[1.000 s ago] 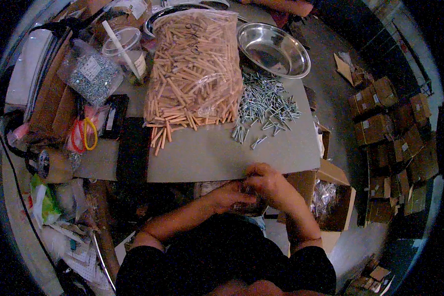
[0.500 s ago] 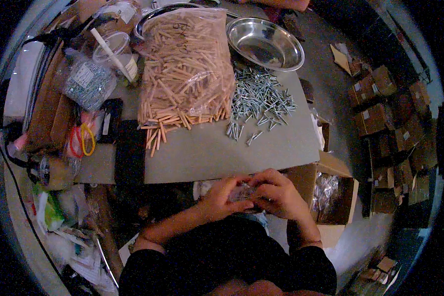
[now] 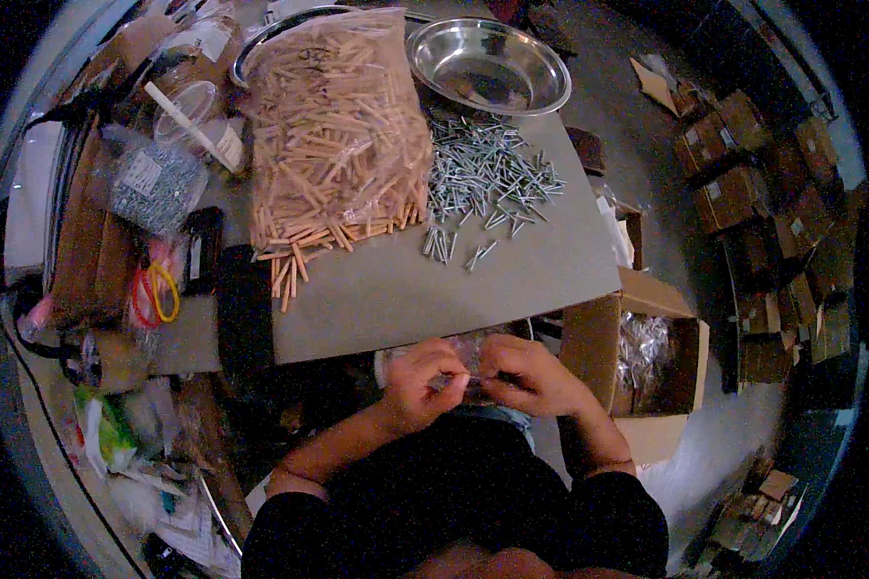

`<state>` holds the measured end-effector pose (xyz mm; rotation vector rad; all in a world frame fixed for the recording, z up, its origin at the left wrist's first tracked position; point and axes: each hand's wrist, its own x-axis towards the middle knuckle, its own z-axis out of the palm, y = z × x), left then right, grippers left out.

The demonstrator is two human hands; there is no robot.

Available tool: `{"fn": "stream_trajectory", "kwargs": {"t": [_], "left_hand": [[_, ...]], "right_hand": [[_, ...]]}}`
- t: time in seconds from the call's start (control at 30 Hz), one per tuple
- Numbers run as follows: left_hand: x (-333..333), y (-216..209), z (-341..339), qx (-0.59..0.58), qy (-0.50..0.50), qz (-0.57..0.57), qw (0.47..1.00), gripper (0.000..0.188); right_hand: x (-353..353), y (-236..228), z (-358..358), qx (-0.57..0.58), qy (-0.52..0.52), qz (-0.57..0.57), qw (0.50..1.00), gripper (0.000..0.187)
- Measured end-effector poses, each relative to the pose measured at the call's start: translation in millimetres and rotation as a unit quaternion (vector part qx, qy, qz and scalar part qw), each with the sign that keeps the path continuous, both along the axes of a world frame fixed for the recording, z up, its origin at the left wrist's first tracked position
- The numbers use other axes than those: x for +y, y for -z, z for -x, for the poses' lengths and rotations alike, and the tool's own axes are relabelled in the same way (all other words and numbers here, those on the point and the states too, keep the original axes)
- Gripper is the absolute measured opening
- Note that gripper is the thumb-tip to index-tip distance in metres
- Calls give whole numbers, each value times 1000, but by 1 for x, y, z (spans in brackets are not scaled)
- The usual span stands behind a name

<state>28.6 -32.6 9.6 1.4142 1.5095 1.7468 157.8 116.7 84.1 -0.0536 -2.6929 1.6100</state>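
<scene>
My left hand (image 3: 417, 384) and my right hand (image 3: 528, 376) meet just below the near edge of the grey table (image 3: 377, 299), both pinching a small clear plastic bag (image 3: 470, 349) held between them. What lies inside the bag is too blurred to tell. Farther up the table is a heap of loose silver screws (image 3: 483, 183). Beside it a big clear bag of wooden dowels (image 3: 333, 135) has spilled several dowels onto the tabletop.
A shiny metal bowl (image 3: 488, 66) sits at the table's far edge. An open cardboard box (image 3: 647, 362) holding clear packets stands at my right. Small brown boxes (image 3: 743, 193) cover the floor at right. Bagged hardware (image 3: 150, 188), rubber bands (image 3: 154, 294) and tape clutter the left.
My two hands have stayed together at the table's near edge, working the small clear bag. The view has shifted slightly; nothing on the table has moved.
</scene>
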Motion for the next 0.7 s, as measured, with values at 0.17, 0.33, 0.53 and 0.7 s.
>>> {"fn": "stream_trajectory", "kwargs": {"t": [0.17, 0.33, 0.53, 0.7], "left_hand": [[11, -3, -5, 25, 58, 76, 995, 10], [29, 59, -29, 167, 231, 247, 926, 23], [48, 103, -39, 404, 162, 129, 891, 28], [56, 83, -31, 286, 306, 293, 859, 29]], "right_hand": [[19, 5, -37, -20, 102, -71, 992, 13], [57, -8, -125, -190, 388, -228, 873, 19], [67, -11, -156, -213, 458, -445, 739, 18], [69, 14, -131, -221, 399, -366, 811, 25]]}}
